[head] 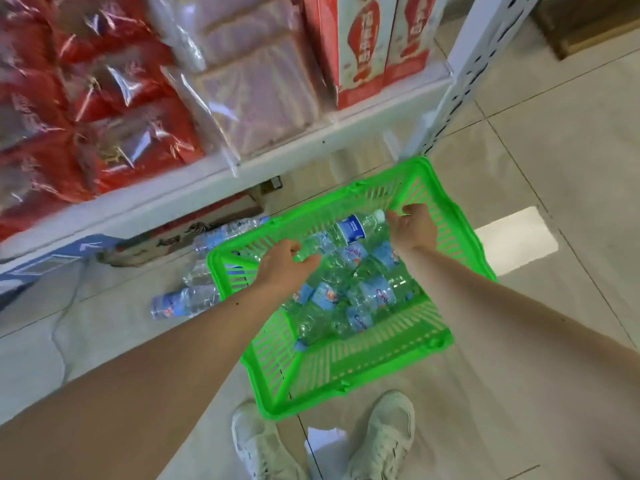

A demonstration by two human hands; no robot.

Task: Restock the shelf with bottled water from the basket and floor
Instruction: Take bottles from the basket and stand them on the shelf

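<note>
At the left of the frame, three water bottles (pixel 188 299) lie on the tiled floor (pixel 554 150) under the white shelf (pixel 277 150), just beside the green basket (pixel 346 368). At centre, the left hand (pixel 282 263) reaches into the basket, fingers curled on a bottle in the pile of bottled water (pixel 349 292). To its right, the right hand (pixel 412 228) closes around a blue-labelled bottle (pixel 360 226) near the basket's far rim.

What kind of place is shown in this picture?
Most likely a small shop or its stockroom. A white metal shelf holds red wrapped packages and cartons, and a green shopping basket of water bottles sits on the tiled floor.
</note>
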